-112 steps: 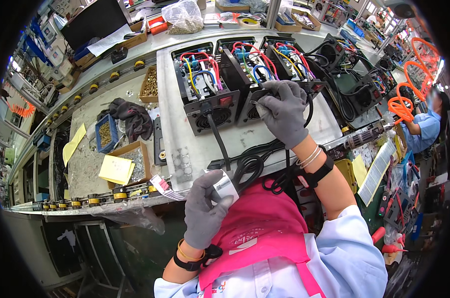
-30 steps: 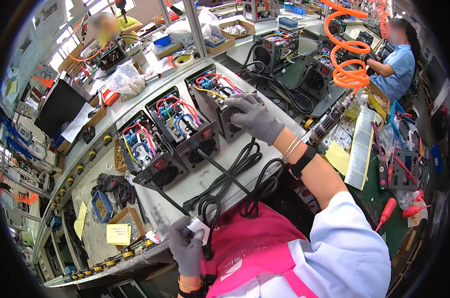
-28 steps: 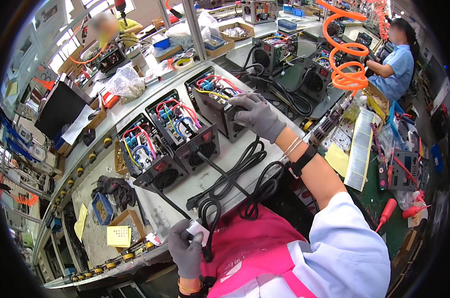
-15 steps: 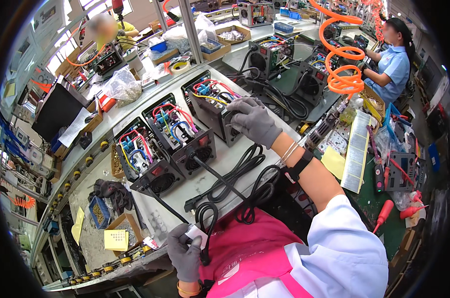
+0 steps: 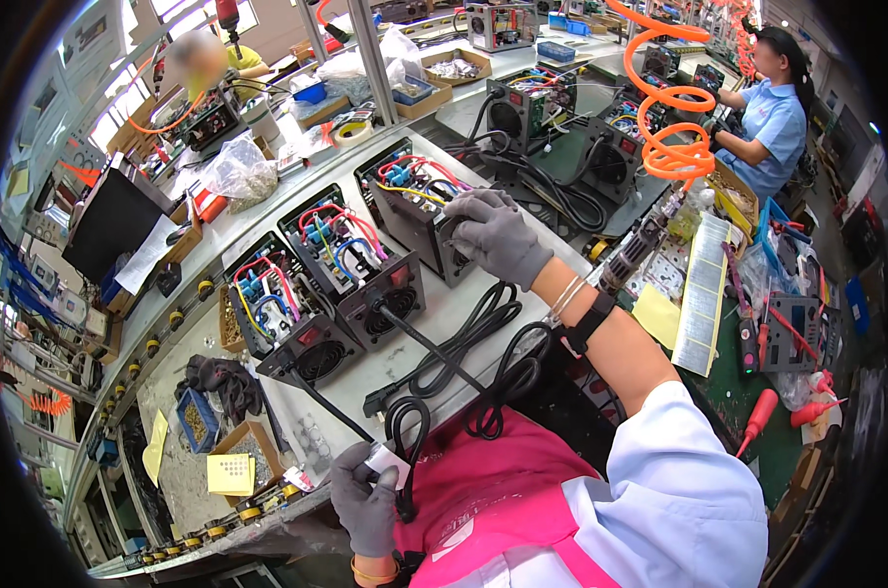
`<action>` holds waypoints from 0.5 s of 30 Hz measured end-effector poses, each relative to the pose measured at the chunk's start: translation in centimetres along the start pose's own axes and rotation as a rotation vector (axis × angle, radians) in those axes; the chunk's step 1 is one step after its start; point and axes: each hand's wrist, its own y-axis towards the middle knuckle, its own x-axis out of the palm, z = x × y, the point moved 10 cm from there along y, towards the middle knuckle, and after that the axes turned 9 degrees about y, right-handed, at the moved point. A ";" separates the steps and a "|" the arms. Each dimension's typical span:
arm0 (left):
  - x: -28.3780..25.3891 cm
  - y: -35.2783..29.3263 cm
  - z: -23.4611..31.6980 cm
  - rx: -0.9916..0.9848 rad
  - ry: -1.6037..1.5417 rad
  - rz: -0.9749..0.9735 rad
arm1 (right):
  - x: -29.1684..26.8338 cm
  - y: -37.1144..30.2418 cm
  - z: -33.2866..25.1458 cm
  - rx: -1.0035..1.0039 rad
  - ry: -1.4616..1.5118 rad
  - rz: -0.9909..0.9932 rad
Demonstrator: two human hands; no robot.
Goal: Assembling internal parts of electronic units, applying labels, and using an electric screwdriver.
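Note:
Three black open-topped power units stand in a row on a pale board, with coloured wires showing inside. The right-hand power unit has my gloved right hand at its near end, fingers curled over the end panel and hiding much of it. My gloved left hand, low at the front edge, pinches a small white rectangular piece beside a black cable. The middle power unit and the left power unit show fans and red switches. Black power cords lie looped before them.
A roller conveyor edge curves along the left. Small parts boxes and a dark cloth lie nearby. To the right are a coiled orange hose, a red screwdriver and a co-worker.
Both hands and the power units keep their places; the whole view has shifted only slightly.

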 end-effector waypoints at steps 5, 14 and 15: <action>-0.7 -0.1 -0.6 -0.003 0.052 0.021 | 0.0 0.0 0.0 0.006 -0.029 0.014; -1.5 -0.2 -0.8 0.009 0.054 0.033 | 0.1 0.1 -0.6 -0.032 -0.126 0.072; -1.5 -0.3 -0.3 0.033 0.082 0.032 | 0.1 0.1 -0.8 -0.036 -0.148 0.083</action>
